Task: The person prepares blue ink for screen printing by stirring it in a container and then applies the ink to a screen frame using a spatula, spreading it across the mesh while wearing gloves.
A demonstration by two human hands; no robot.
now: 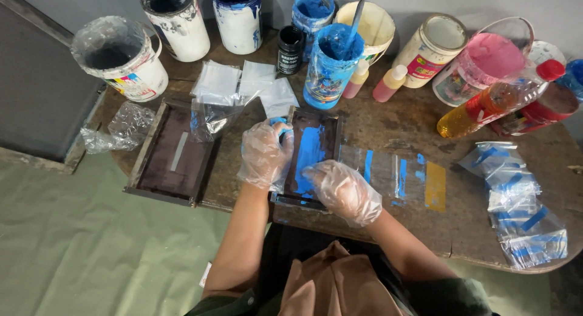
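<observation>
1. Both hands gloved: left hand point(265, 153) closed on a small blue-smeared squeegee, right hand point(344, 190) pressed flat on the near edge of the screen frame point(311, 158) at surface centre.
2. Step judged: blue ink being pulled across the mesh.
3. Next move needs the frame held steady.
4. Spare frame point(173, 153) lies left, blue paint tub point(328, 65) behind, printed bags point(522, 222) right; nothing obstructs.

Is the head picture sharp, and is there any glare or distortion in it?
Head view: light is soft and even; the left hand and right hand look slightly blurred; the buckets lean outward near the edges from lens distortion; mild glare on the plastic bags.
</observation>
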